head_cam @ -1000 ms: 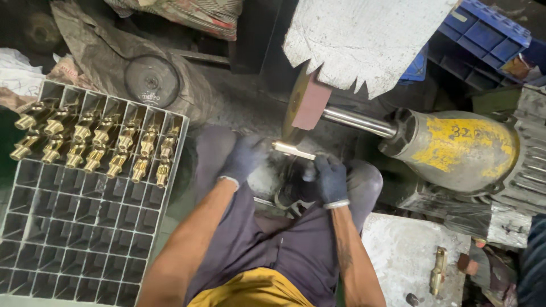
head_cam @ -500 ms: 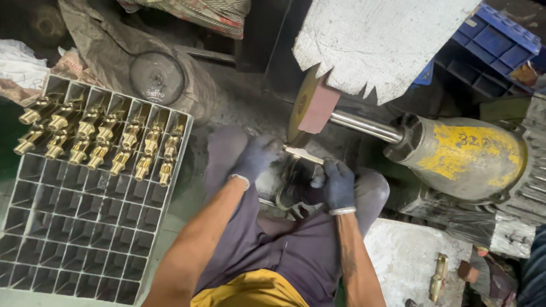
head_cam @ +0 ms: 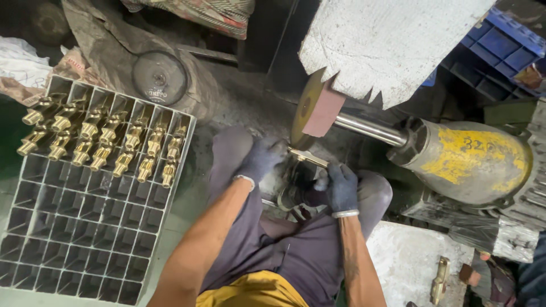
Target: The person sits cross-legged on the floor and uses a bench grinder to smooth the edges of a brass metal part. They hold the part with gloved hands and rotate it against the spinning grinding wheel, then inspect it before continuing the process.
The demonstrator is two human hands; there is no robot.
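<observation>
We look down on our own two gloved hands, both closed on one slim brass piece (head_cam: 307, 157) that we hold level between them, just under the rim of the buffing wheel (head_cam: 314, 108). Our left hand (head_cam: 261, 160) pinches the near end of the piece with its fingers curled tight, and our right hand (head_cam: 340, 186) grips the other end from below, so neither hand is spread wide. The piece sits right at the lower edge of the wheel; whether it actually touches the wheel we cannot tell from this angle. The wheel stands on edge, tan on its face and reddish brown on its side, and rides on a bright steel shaft (head_cam: 369, 129) that runs back to a grey motor housing with a worn yellow patch (head_cam: 469, 162). A pale, jagged slab (head_cam: 387, 42) hangs over the wheel. Beneath our hands are our knees in dark grey trousers. To our left lies a grey plastic grid tray (head_cam: 85, 239), its far rows filled with brass fittings (head_cam: 102, 142) lying side by side, one per cell, the nearer cells bare. Beyond the tray a dark round disc (head_cam: 160, 78) rests on a dusty sack. At lower right another brass part (head_cam: 439, 279) lies on a pale stone block (head_cam: 406, 261), well apart from our hands.
</observation>
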